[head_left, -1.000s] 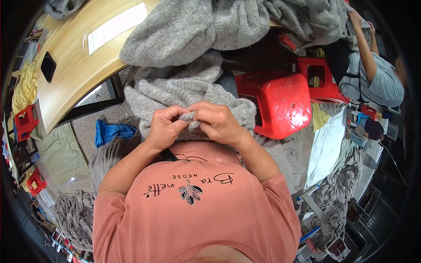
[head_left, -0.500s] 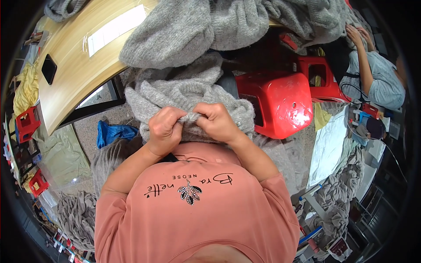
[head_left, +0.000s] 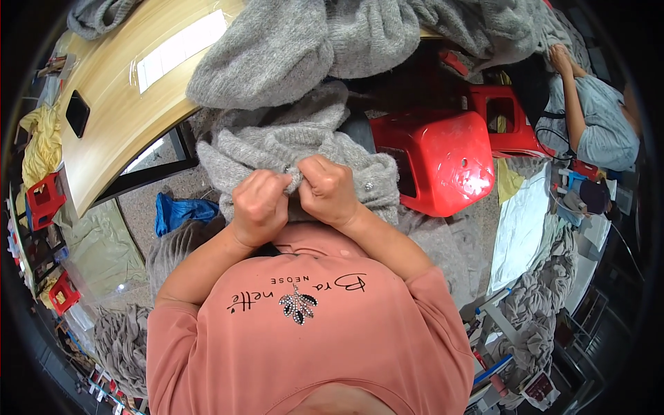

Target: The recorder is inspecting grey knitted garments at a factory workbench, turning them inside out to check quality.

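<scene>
A grey knitted garment (head_left: 277, 145) lies bunched in my lap. My left hand (head_left: 260, 205) and my right hand (head_left: 326, 191) are both closed on its near edge, fists side by side. A short strip of the knit shows between them, pinched by the fingertips. Whether a small tool or needle is in my fingers cannot be made out. A small shiny spot, perhaps a button, sits on the knit right of my right hand.
A wooden table (head_left: 111, 90) at the far left bears a phone (head_left: 77, 113) and a white paper (head_left: 181, 52). More grey knitwear (head_left: 263, 59) hangs over its edge. Red plastic stools (head_left: 439, 162) stand right of my lap. At the far right, a person (head_left: 591, 117) handles grey knitwear.
My right hand has moved slightly left, closer to my left hand, and its fist has turned. Less of the knit strip shows between them. The co-worker's hands have shifted a little.
</scene>
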The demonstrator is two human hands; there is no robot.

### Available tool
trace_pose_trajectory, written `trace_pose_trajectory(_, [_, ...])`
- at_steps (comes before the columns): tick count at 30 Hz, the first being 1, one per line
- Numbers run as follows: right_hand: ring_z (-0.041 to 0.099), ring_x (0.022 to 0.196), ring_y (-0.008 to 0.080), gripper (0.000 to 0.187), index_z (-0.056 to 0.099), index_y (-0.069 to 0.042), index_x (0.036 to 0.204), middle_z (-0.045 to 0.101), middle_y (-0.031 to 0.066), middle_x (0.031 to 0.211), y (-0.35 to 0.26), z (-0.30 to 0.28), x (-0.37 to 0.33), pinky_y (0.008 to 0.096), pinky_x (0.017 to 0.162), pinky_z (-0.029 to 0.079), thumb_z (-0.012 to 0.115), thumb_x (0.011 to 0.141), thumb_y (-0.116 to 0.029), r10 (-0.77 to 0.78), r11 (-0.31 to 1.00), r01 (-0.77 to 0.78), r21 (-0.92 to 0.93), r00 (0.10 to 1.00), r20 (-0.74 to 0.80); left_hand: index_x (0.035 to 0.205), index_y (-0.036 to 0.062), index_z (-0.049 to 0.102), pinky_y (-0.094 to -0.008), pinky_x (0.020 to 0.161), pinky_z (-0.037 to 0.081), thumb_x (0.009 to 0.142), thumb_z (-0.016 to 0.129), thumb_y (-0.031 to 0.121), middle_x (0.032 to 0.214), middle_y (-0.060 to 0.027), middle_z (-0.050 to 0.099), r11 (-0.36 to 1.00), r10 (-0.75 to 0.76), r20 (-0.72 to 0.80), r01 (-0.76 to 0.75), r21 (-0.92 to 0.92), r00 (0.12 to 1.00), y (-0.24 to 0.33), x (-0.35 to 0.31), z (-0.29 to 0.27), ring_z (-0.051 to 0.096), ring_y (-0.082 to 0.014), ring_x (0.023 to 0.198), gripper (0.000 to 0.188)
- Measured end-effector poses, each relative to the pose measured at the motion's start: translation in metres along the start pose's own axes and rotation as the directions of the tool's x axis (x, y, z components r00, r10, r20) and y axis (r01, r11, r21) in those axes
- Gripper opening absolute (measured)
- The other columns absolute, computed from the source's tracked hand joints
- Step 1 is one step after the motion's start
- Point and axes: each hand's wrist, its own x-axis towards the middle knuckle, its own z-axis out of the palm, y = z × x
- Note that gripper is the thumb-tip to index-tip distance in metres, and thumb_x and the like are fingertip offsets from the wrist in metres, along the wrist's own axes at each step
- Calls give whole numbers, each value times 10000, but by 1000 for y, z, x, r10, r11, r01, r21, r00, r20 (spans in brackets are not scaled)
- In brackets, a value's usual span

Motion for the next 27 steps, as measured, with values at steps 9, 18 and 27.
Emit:
trace_pose_trajectory(9, [558, 693, 130, 200, 587, -3, 895, 589, 92, 765, 32, -49, -2, 237, 625, 445, 520, 712, 41, 341, 901, -271, 339, 925, -167, 779, 14, 584, -367, 562, 411, 633, 560, -36, 654, -124, 536, 945, -260, 101, 275, -179, 960, -22, 9, 5, 529, -299, 621, 156])
trace_pose_trajectory(18, [544, 871, 301, 257, 571, -3, 876, 561, 156, 949, 0, -45, 14, 333, 777, 411, 589, 620, -4, -220, 975, 221, -21, 975, 33, 797, -9, 621, -254, 569, 430, 691, 591, 1, 679, -76, 604, 783, -387, 326, 494, -379, 863, -8, 18, 4, 554, -137, 614, 111])
trace_pose_trajectory(27, [512, 640, 272, 132, 550, 17, 773, 519, 121, 677, 2, -21, 4, 332, 569, 412, 529, 649, 57, -80, 966, 82, 247, 997, -20, 739, -15, 594, -198, 538, 400, 686, 588, -8, 660, 8, 576, 427, -522, 522, 737, -525, 674, -9, 16, 0, 477, -30, 632, 54])
